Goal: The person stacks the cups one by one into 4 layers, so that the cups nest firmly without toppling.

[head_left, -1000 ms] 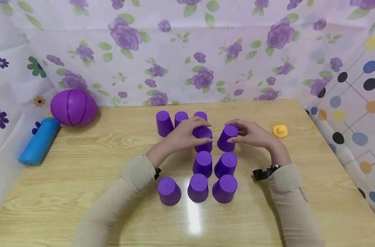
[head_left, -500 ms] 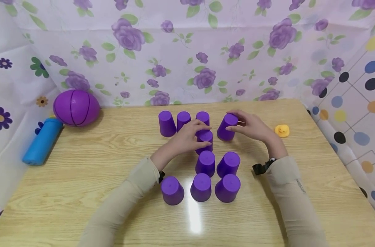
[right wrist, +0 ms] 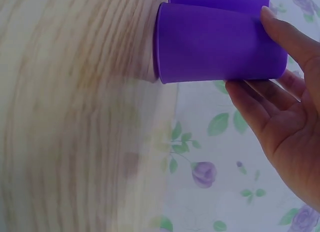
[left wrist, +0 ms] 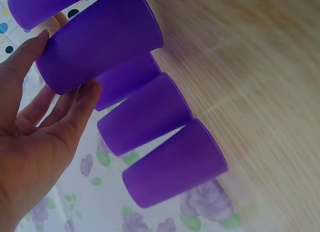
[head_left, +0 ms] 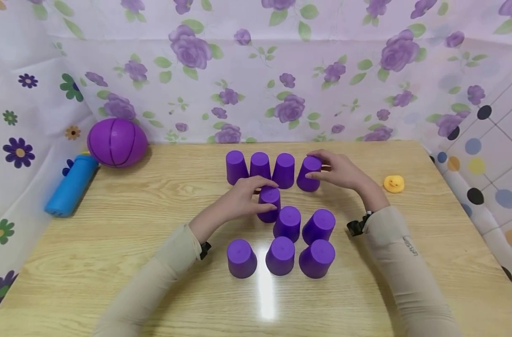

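Along the far side of the pale wood-grain table (head_left: 155, 285): one tapered, inverted purple plastic cup (head_left: 309, 175), right hand (head_left: 339, 170) pinching it at the row's right end. Left hand (head_left: 239, 200) is gripping a second purple cup (head_left: 268, 206), just nearer. Three matching purple cups (head_left: 283, 171) are completing the row; five others (head_left: 280, 256) are standing nearer. Step, apparently: row-forming; next move seemingly calling for the right fingers' release. Outward: small yellow duck (head_left: 393, 184), right; grooved purple ball (head_left: 117, 142), left.
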